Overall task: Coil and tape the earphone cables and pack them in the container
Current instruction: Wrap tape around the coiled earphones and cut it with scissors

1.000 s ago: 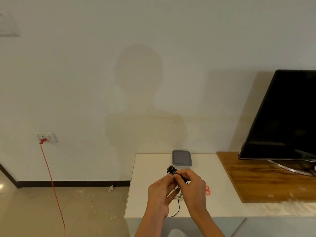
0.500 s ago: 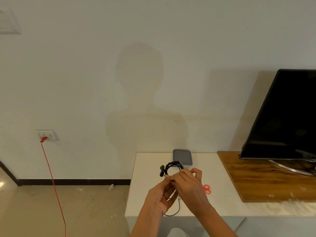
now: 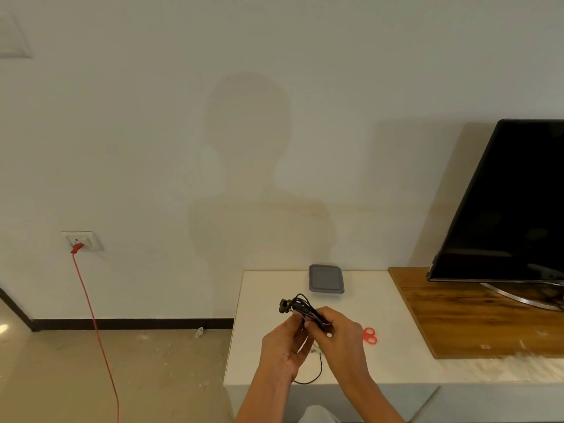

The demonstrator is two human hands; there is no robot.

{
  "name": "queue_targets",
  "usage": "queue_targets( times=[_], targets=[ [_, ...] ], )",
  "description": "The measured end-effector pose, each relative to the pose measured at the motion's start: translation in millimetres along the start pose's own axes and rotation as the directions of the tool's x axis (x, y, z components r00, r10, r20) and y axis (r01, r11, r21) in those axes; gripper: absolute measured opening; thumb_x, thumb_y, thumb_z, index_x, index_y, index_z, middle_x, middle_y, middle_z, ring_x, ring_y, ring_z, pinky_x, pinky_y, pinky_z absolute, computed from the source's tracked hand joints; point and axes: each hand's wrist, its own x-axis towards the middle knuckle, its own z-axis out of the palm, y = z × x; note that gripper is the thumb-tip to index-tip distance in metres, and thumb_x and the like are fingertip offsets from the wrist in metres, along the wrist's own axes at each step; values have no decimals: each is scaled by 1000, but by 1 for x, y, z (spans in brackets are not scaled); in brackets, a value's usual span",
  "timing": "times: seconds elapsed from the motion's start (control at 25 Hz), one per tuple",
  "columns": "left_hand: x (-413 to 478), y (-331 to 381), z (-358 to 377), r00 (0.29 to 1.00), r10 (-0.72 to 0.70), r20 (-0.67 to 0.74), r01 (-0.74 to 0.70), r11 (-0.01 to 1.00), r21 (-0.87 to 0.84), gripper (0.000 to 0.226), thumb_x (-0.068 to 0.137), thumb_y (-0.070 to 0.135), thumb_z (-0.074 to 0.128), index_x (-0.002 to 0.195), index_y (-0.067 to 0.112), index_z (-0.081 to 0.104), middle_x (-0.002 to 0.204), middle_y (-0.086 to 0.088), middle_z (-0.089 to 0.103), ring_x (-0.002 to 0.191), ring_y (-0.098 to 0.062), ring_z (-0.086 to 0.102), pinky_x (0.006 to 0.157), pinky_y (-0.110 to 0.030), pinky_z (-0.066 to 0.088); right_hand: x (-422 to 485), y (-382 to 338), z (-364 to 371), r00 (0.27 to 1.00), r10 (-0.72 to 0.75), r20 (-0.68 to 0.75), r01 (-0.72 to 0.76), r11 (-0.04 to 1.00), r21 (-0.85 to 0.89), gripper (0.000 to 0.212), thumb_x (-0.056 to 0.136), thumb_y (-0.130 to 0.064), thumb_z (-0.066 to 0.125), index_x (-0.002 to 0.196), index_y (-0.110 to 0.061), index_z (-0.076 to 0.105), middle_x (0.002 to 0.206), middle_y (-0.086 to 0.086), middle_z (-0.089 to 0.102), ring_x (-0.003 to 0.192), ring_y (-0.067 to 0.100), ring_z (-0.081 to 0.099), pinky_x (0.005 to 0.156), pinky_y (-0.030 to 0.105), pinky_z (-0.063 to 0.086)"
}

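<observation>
**Q:** so what's on the left side of the shot, before the desk?

**A:** a wall socket (image 3: 81, 241) with a red plug in it, and a red cord (image 3: 94, 328) dropping down toward the floor. Nothing to do with the earphones.

**Q:** ok, and where's the cable?

**A:** both hands have it, held up above the white desk (image 3: 268, 300), over the middle of the front part, not touching the top. The left hand (image 3: 285, 346) is palm-up-ish with its fingertips pinched on the bundle from below. The black earphone cable (image 3: 300, 308) is bunched into a small elongated coil; its long axis runs from upper left to lower right, and the chunky end with the earbuds sticks out at the upper left, toward the desk's back left corner. The right hand (image 3: 343, 337) is closed round the lower-right end of the coil. One loose strand hangs down between the hands and loops at the desk's front edge.

**Q:** container?

**A:** grey container (image 3: 326, 278), lid on, flat near the back edge, well apart from the hands. Red scissors (image 3: 370, 335) lie just right of the right hand. Further right there's a wooden board (image 3: 476, 319) with a dark TV (image 3: 512, 203) on it.
</observation>
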Motion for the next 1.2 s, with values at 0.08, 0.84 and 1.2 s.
queue_targets(
  times=[0.08, 0.84, 1.2],
  targets=[
    [2, -2, 0, 998, 58, -11, -58, 998, -28, 12, 85, 0, 65, 94, -7, 68, 84, -23, 73, 69, -27, 73, 62, -33, 61, 0, 3, 6, 999, -47, -13, 46, 997, -61, 12, 84, -12, 67, 88, -23, 70, 76, -15, 69, 82, 5, 61, 70, 15, 48],
    [17, -1, -25, 983, 183, -13, -177, 964, 198, 12, 82, 9, 71, 92, 1, 71, 85, -13, 76, 79, -24, 74, 65, -29, 59, 32, 27, 9, 810, 413, 417, -587, 595, 549, 8, 82, 8, 63, 80, 1, 65, 75, 11, 71, 77, 21, 68, 71, 23, 55],
    [49, 1, -27, 995, 99, -17, -86, 932, 352, 15, 83, 12, 69, 88, -1, 72, 72, -10, 71, 66, -16, 66, 55, -21, 55, 47, 52, 21, 726, 445, 524, -684, 545, 485, 12, 79, 9, 67, 89, 5, 62, 87, 18, 67, 82, 24, 72, 70, 23, 56]
  ],
)
